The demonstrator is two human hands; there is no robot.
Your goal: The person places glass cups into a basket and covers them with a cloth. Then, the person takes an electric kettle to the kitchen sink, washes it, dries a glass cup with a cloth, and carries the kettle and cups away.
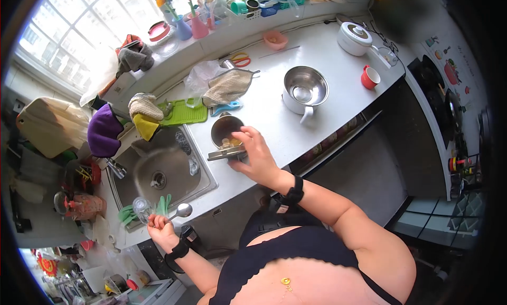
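On the left, my left hand (162, 233) is closed around the handle of a metal spoon (184, 210), its bowl pointing right. A clear glass or jar (141, 206) is just beyond these fingers; whether they touch it I cannot tell. My right hand (257, 156) has its fingers curled at the side of a round metal canister (224, 126) by the sink's right edge. Pale yellowish lumps (230, 142) show at the canister's mouth. A flat, dark-edged lid (226, 154) stands out at its near side, against my right hand.
A steel sink (203, 186) lies left of the canister, with green gloves (163, 203) on its near edge. Behind are a green tray (193, 114) and a beige cloth (232, 86). To the right stand a steel pot (306, 94), red mug (371, 78) and white cooker (354, 40).
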